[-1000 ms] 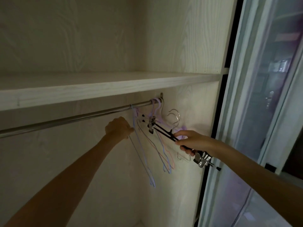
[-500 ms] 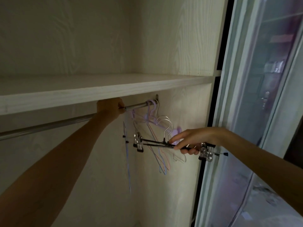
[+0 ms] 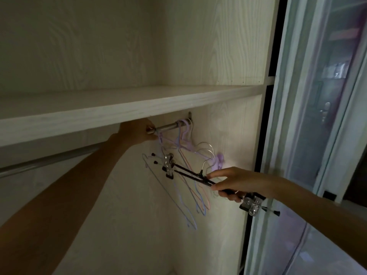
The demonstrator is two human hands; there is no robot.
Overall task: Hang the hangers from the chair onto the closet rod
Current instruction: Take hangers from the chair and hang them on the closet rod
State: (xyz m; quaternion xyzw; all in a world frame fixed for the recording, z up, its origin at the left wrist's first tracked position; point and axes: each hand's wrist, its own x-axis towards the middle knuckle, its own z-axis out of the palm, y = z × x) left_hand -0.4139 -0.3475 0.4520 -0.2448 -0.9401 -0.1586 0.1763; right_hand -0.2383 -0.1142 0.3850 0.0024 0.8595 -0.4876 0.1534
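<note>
— What's changing?

— My left hand (image 3: 137,132) is now sitting up at the closet rod (image 3: 168,127), fingers curling round it, I think; the shelf (image 3: 119,114) is hiding part of it.

— And nearer?

— My right hand (image 3: 228,183) is pinching the black clip hangers (image 3: 188,173) by their bars, hooks still below the rod. I'm tilting the hooks upward, aiming left of the wire hangers (image 3: 184,147) already hanging.

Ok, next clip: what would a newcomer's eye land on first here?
Probably the right hand at centre right, gripping black clip hangers by their bars, hooks not on the rod. Next, the left hand up at the closet rod under the shelf, beside pastel wire hangers already hanging at its right end.
</note>
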